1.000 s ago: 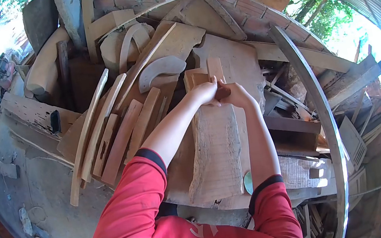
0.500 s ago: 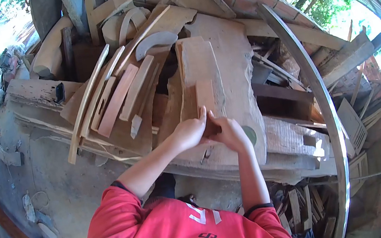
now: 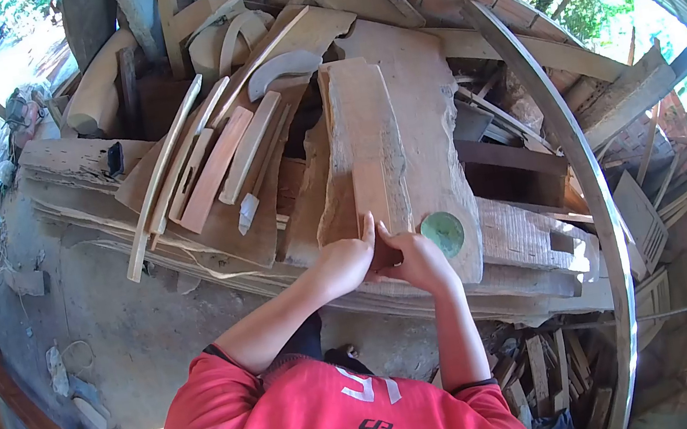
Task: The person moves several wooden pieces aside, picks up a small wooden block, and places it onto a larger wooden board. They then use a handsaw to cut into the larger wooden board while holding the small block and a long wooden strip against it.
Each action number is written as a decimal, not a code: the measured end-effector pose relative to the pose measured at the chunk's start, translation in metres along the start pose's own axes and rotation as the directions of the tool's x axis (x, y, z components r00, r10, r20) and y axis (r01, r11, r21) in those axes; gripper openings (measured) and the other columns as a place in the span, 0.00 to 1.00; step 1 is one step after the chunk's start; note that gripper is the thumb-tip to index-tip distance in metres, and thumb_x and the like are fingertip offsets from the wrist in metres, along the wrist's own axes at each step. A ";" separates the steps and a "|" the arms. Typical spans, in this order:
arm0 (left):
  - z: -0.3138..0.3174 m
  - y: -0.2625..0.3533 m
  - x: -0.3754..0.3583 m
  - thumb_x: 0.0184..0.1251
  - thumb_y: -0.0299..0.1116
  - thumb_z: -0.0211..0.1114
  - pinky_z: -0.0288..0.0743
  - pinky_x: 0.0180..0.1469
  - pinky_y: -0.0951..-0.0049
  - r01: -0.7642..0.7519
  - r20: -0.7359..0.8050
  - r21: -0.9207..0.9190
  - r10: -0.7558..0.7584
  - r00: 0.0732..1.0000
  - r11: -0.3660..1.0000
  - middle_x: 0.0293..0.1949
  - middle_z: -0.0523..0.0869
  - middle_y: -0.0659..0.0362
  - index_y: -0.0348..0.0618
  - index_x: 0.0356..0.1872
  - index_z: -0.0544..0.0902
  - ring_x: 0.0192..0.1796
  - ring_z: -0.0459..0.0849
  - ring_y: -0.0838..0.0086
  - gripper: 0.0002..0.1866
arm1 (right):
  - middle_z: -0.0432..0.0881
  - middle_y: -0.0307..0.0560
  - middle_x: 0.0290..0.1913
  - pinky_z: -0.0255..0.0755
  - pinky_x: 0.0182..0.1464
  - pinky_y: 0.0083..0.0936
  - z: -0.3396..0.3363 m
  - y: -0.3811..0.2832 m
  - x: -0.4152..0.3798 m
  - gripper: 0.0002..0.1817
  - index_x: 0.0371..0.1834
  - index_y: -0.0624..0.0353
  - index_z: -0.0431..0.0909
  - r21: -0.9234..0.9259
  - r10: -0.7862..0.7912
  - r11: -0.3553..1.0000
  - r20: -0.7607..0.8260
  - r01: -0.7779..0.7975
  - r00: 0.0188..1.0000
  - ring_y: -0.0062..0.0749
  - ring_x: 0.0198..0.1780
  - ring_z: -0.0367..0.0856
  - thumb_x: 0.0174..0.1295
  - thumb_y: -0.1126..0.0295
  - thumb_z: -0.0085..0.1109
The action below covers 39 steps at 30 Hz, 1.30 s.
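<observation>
Both hands meet at the near end of a narrow, light wooden piece (image 3: 370, 185), which lies lengthwise on a larger rough-edged board (image 3: 362, 104). My left hand (image 3: 348, 260) is on the left side of its end, index finger pointing forward along it. On the right side, my right hand (image 3: 419, 260) has its thumb and fingers curled round the same end. A dark reddish area shows between the two hands; its details are hidden by the fingers. Just right of my right hand, a round green disc (image 3: 443, 235) rests on the wide slab (image 3: 430, 138).
Several wooden strips lie to the left, among them a pinkish one (image 3: 216, 170) and a curved piece (image 3: 283, 71). A long grey beam (image 3: 569, 134) rises on the right. Scrap wood (image 3: 557, 369) is piled below the slabs, and a brown board (image 3: 25, 404) stands at lower left.
The view has shifted slightly. My right hand sits a little lower relative to the green disc, which is now more fully uncovered. Both hands remain at the narrow piece's end.
</observation>
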<state>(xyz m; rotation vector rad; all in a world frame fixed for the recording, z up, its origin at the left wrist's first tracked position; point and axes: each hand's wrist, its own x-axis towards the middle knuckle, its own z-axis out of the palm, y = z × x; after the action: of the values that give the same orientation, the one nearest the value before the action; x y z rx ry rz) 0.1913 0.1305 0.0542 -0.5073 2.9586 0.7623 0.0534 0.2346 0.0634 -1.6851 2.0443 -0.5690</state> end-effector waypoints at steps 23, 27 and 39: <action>-0.091 -0.215 0.268 0.41 0.46 0.75 0.75 0.45 0.64 0.026 -0.044 -0.038 -0.027 0.999 0.999 0.38 0.80 0.38 0.21 0.64 0.40 0.44 0.81 0.53 0.61 | 0.84 0.40 0.40 0.73 0.43 0.22 -0.052 0.120 0.330 0.19 0.49 0.63 0.74 0.094 -0.077 0.993 0.037 0.073 0.996 0.19 0.39 0.79 0.53 0.75 0.64; -0.099 -0.187 0.233 0.40 0.45 0.76 0.76 0.45 0.64 0.065 -0.018 -0.042 -0.065 0.998 0.997 0.41 0.80 0.40 0.21 0.63 0.43 0.45 0.81 0.53 0.60 | 0.83 0.53 0.36 0.73 0.41 0.32 -0.034 0.129 0.312 0.32 0.51 0.57 0.75 0.177 -0.081 0.981 0.000 0.080 0.997 0.43 0.38 0.82 0.36 0.69 0.73; -0.033 -0.033 0.023 0.49 0.39 0.69 0.75 0.35 0.59 0.098 0.027 -0.009 -0.098 0.995 0.995 0.28 0.80 0.38 0.20 0.64 0.47 0.33 0.82 0.51 0.50 | 0.80 0.57 0.40 0.72 0.42 0.32 0.002 -0.005 0.052 0.38 0.60 0.56 0.69 0.107 0.021 0.994 -0.071 -0.013 0.997 0.47 0.42 0.81 0.38 0.78 0.68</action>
<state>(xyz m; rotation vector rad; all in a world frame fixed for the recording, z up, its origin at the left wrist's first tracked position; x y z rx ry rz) 0.1813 0.0808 0.0650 -0.6326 2.8821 0.7692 0.0496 0.1825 0.0609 -1.6059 2.0375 -0.7291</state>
